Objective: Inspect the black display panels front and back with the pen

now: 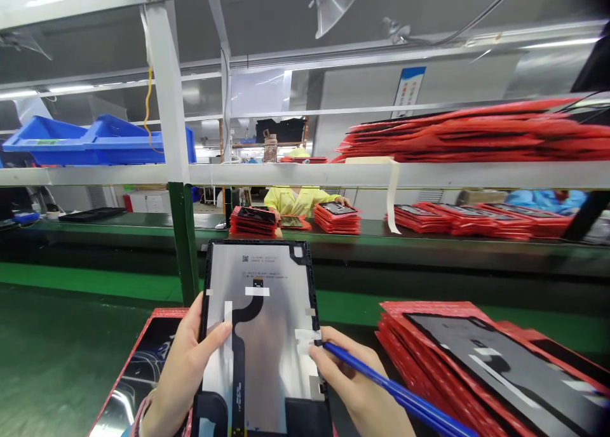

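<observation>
A tablet display panel [276,335], its silver back facing me, stands tilted up in front of me. A black ribbon cable [238,354] and white tape strips lie on that back, within a black frame. My left hand [185,354] grips the panel's left edge, thumb on the back near the cable. My right hand [357,376] is closed around a blue pen-like tool [395,392], its tip at the panel's right edge. The thumb of that hand rests beside the white tape tabs [305,338].
At right lies a stack of red bubble-wrap sleeves [429,361] topped by another panel [505,361]. A glossy dark screen [143,367] lies at left. A shelf rail [429,175] crosses ahead, with blue bins [95,141] on it. A co-worker in yellow [298,201] sits opposite.
</observation>
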